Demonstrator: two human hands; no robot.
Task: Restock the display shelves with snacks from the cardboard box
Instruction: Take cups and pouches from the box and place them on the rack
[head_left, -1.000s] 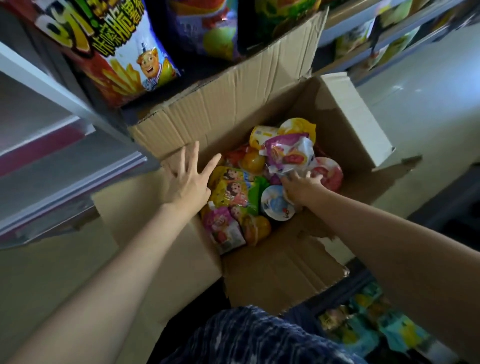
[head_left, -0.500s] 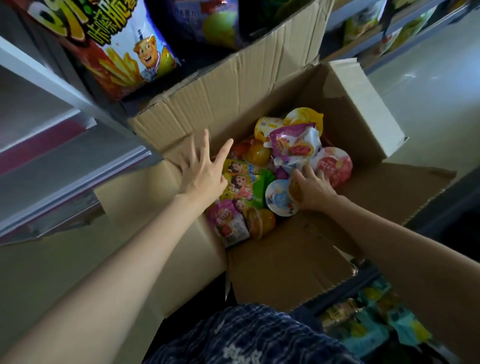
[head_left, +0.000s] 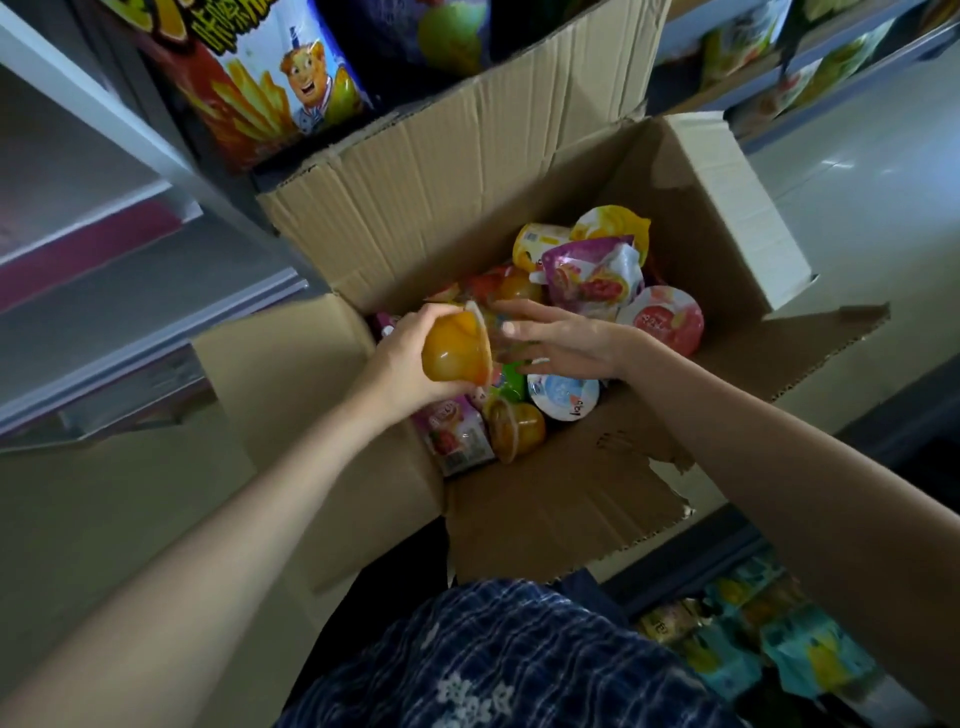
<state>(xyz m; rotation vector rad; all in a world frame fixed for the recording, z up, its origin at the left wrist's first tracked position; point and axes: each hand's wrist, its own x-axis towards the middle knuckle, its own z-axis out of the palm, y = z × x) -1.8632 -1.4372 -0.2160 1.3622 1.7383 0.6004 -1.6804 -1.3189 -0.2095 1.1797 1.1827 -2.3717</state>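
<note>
An open cardboard box (head_left: 457, 208) holds several snacks: jelly cups, pouches and round tubs. My left hand (head_left: 400, 358) is shut on an orange jelly cup (head_left: 457, 353), held on its side above the box's left part. My right hand (head_left: 561, 343) hovers just right of that cup with fingers spread, nothing in it. Below the hands lie a second orange cup (head_left: 517, 431), a white and blue tub (head_left: 563, 397), a pink tub (head_left: 662, 319) and a purple pouch (head_left: 592, 278).
Grey display shelves (head_left: 130, 322) stand at the left. A large red chips bag (head_left: 260, 83) leans behind the box. More snack packs fill a low shelf (head_left: 753, 644) at the bottom right. Pale floor (head_left: 857, 208) stretches right.
My right hand lifted an orange jelly cup from the box and passed it left. My left hand left the box's flap and closed on that cup. The right hand opened.
</note>
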